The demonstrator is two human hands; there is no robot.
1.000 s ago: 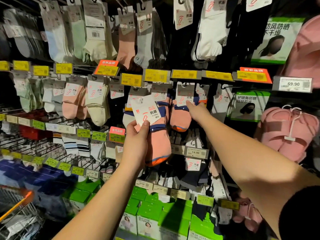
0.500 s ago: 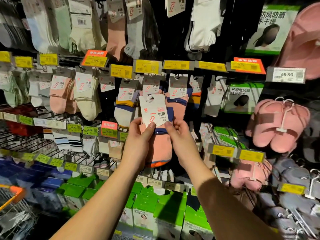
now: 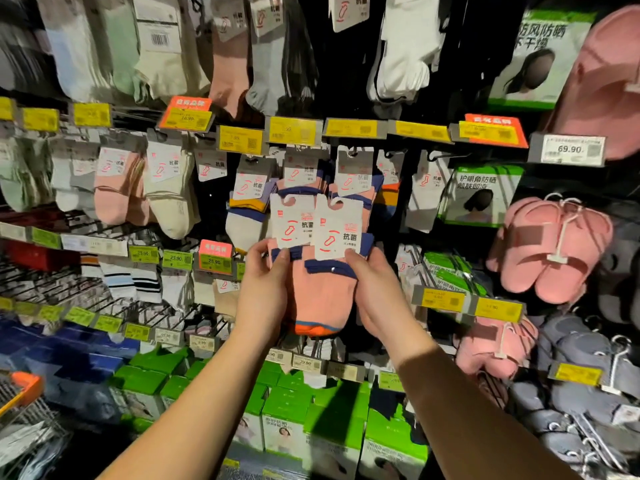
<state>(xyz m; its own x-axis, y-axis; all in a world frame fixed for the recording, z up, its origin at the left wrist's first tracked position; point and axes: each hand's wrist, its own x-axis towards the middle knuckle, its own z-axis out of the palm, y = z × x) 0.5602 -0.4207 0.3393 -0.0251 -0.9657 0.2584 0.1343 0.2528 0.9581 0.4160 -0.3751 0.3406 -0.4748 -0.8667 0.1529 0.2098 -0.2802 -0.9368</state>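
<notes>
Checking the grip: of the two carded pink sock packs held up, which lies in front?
The right pack, in the right hand: its white card overlaps the card edge of the left pack, in the left hand, and sits lower.

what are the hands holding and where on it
Two pink sock pairs: left hand grips one, right hand the other, each at the navy cuff.

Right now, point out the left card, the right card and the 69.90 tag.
left card [image 3: 291, 226]: head view, middle of the white card, by the red sock outline.
right card [image 3: 337, 233]: head view, centre of the card, beside the black print.
69.90 tag [image 3: 568, 150]: head view, on the printed price.
</notes>
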